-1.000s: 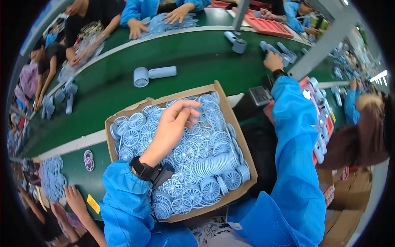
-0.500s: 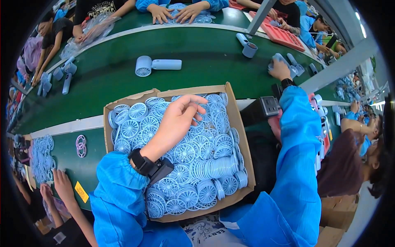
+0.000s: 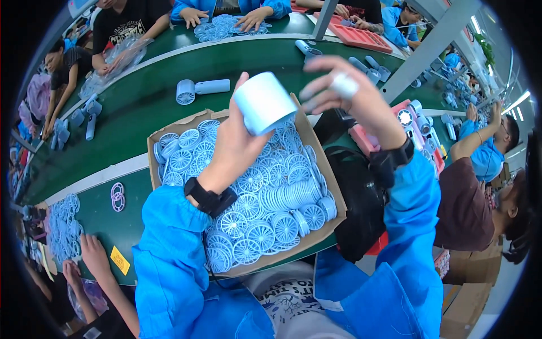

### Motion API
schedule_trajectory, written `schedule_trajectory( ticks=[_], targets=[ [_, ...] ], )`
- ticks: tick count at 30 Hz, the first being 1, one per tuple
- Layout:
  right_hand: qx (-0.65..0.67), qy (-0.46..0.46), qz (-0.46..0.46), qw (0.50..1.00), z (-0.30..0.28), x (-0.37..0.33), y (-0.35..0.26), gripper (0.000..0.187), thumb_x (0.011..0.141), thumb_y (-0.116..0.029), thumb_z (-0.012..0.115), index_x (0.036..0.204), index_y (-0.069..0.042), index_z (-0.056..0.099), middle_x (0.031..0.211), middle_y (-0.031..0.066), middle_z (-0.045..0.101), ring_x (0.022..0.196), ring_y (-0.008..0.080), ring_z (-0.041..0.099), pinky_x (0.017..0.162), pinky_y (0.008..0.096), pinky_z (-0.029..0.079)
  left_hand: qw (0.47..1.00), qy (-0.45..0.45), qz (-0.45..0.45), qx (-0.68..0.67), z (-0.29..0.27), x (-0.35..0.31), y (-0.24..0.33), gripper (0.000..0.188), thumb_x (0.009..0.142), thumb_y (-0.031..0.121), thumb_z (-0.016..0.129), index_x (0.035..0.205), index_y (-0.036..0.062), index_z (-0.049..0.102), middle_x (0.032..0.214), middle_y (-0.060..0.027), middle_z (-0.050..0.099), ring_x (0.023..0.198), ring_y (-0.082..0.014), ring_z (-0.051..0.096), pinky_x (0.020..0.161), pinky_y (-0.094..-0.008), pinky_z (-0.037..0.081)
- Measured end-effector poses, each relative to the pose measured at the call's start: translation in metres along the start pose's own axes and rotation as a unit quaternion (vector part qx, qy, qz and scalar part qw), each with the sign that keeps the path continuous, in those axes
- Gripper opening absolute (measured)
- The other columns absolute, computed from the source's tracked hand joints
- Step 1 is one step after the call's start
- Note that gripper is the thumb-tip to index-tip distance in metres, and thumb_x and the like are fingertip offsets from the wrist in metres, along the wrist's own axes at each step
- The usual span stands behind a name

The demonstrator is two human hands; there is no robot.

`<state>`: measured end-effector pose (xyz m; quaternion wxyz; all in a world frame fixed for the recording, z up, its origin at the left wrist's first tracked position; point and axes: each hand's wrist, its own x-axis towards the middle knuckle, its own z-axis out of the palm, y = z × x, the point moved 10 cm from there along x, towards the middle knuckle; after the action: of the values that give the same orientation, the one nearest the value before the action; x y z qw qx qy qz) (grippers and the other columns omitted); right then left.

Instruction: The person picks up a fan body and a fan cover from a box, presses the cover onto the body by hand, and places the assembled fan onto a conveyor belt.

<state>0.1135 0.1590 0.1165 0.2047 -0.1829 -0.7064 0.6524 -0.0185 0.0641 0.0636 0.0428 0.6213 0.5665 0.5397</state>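
Note:
A light blue handheld fan (image 3: 266, 104) with a round drum-shaped head is in my left hand (image 3: 232, 138), whose fingers and thumb wrap round it. Its handle is hidden from view. My right hand (image 3: 353, 90) hangs just right of the fan, somewhat blurred, with fingers apart and nothing in them; a white wrap (image 3: 343, 86) circles one finger. Below both hands stands an open cardboard box (image 3: 334, 183) full of round, spoked, light blue fan grilles (image 3: 248, 204). Some grilles are lined up in a row at the box's right side.
Beyond the box runs a green conveyor belt (image 3: 135, 118) with another handheld fan (image 3: 185, 92) lying on it and several more at both ends. A metal post (image 3: 423, 53) slants at the right. Co-workers' hands (image 3: 254, 20) handle grilles across the belt. A black bag (image 3: 361, 209) adjoins the box.
My right hand has come back from the fans at the right of the belt toward the middle. My left hand, empty before, now holds a fan. The whole view has shifted slightly.

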Motion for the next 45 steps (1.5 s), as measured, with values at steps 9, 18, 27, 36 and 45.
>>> schedule_trajectory(
  ticks=[9, 18, 27, 36, 45],
  targets=[
    [-0.523, -0.226, -0.026, 0.822, 0.077, -0.022, 0.127, 0.041, 0.079, -0.014, 0.066, 0.119, -0.011, 0.057, 0.106, 0.0152, 0.062, 0.101, 0.0334, 0.059, 0.087, 0.0416, 0.046, 0.920, -0.030, -0.188, -0.343, 0.014, -0.004, -0.022, 0.088, 0.086, 0.004, 0.059, 0.148, 0.0185, -0.001, 0.110, -0.0157, 0.056, 0.072, -0.0215, 0.065, 0.060, -0.0337, 0.056],
    [-0.440, -0.139, -0.024, 0.887, 0.064, -0.011, 0.113, 0.034, 0.075, -0.010, 0.070, 0.108, -0.009, 0.065, 0.098, 0.0128, 0.067, 0.087, 0.0283, 0.064, 0.078, 0.0394, 0.050, 0.906, 0.007, -0.243, -0.347, 0.015, -0.006, -0.041, 0.083, 0.087, 0.001, 0.057, 0.147, 0.0192, 0.001, 0.109, -0.0140, 0.054, 0.069, -0.0193, 0.064, 0.047, -0.0300, 0.054],
    [-0.048, 0.085, 0.013, 0.995, 0.025, -0.006, 0.089, 0.025, 0.088, -0.015, 0.063, 0.109, -0.003, 0.061, 0.098, 0.0071, 0.066, 0.093, 0.0179, 0.064, 0.077, 0.0292, 0.051, 0.900, -0.044, -0.174, -0.396, 0.024, -0.006, -0.021, 0.089, 0.083, 0.003, 0.064, 0.146, 0.0194, 0.005, 0.114, -0.0137, 0.050, 0.087, -0.0177, 0.061, 0.053, -0.0269, 0.055],
    [0.136, 0.064, -0.090, 0.985, 0.033, -0.008, 0.075, 0.024, 0.092, -0.010, 0.057, 0.115, -0.001, 0.054, 0.108, 0.0103, 0.061, 0.102, 0.0199, 0.061, 0.086, 0.0328, 0.053, 0.922, -0.003, -0.110, -0.372, 0.011, -0.006, 0.005, 0.093, 0.080, -0.001, 0.067, 0.147, 0.0224, 0.007, 0.099, -0.0108, 0.055, 0.074, -0.0162, 0.061, 0.054, -0.0286, 0.053],
    [0.297, -0.050, -0.009, 0.954, 0.044, -0.010, 0.081, 0.044, 0.091, -0.021, 0.060, 0.123, 0.006, 0.049, 0.119, 0.0163, 0.057, 0.106, 0.0270, 0.060, 0.093, 0.0434, 0.050, 0.914, 0.004, -0.099, -0.394, 0.011, -0.005, 0.000, 0.090, 0.081, 0.002, 0.067, 0.147, 0.0211, 0.009, 0.099, -0.0100, 0.056, 0.077, -0.0164, 0.061, 0.053, -0.0286, 0.053]
  ],
)
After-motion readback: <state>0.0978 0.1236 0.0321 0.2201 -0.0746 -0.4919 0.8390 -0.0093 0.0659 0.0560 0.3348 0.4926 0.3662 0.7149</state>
